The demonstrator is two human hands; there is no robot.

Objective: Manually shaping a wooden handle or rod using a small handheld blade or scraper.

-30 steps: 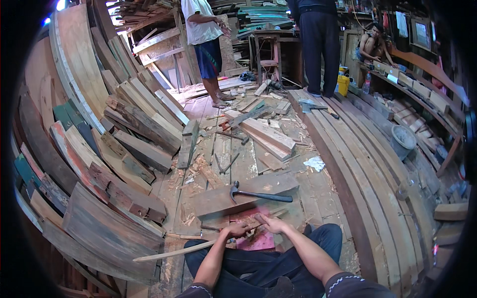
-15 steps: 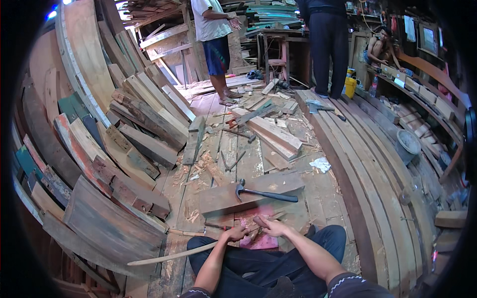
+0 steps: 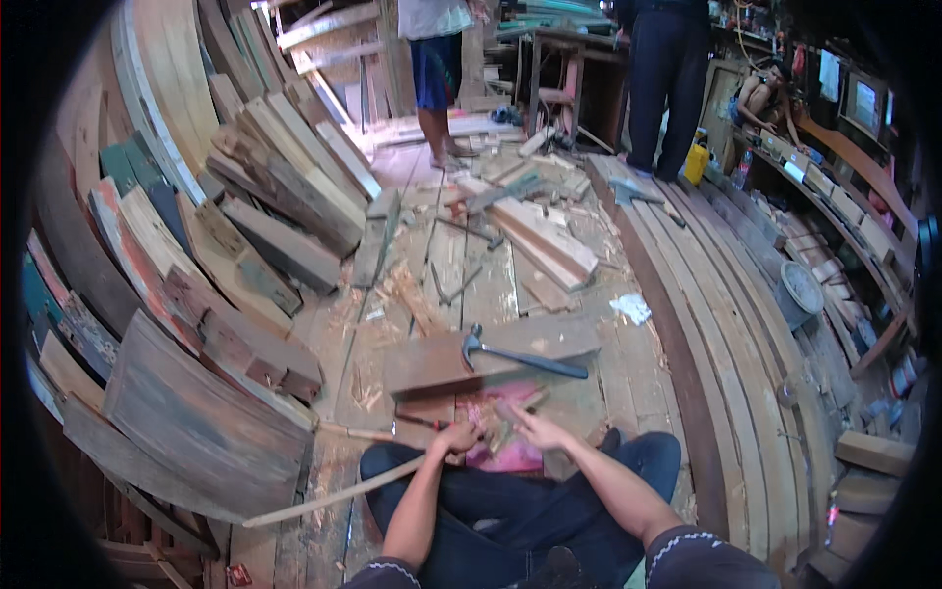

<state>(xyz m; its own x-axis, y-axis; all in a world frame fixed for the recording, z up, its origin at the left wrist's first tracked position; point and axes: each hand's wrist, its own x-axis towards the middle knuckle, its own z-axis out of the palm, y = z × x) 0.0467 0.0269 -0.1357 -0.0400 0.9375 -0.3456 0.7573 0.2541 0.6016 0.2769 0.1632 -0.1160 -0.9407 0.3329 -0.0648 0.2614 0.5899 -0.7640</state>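
A long pale wooden strip slants up from the lower left and passes under my left forearm. My left hand is closed round it above my lap. Close by on the right is my right hand, its fingers bent round something brownish that blur keeps me from naming. Beneath both hands lies a pink sheet scattered with shavings. A tool with a red and black handle rests just beyond my left hand. Farther off, a claw hammer lies across a thick wooden block.
Stacked planks lean along the left. Long beams run along the right, with a hatchet on them and a grey bucket beside. Pincers and offcuts litter the floor ahead. Two people stand at the back; another sits far right.
The view has tipped downward and shifted slightly. My right hand has moved a little away from my left, and the strip's free end hangs at a slightly different angle.
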